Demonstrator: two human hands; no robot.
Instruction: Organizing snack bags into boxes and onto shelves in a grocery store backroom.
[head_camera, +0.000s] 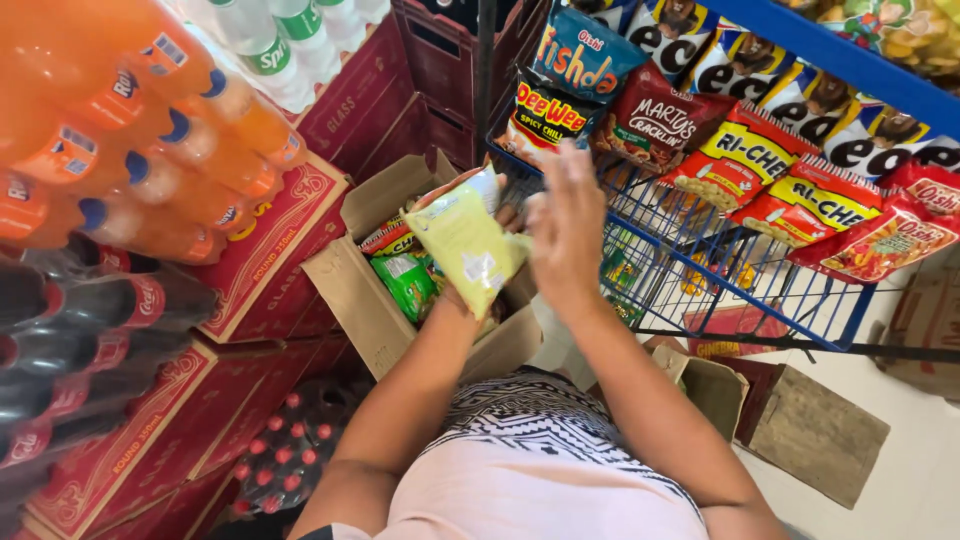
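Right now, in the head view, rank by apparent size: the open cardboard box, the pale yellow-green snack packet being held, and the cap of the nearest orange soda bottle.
1. Open cardboard box, largest.
2. Pale yellow-green snack packet, held by the left hand; it is nearer the camera, so it looks bigger.
3. Blue cap, smallest.

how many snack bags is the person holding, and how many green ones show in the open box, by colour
Pale yellow-green bag, left hand: 1
Green bags in cardboard box: 2
Right hand: no bag seen
Total: 3
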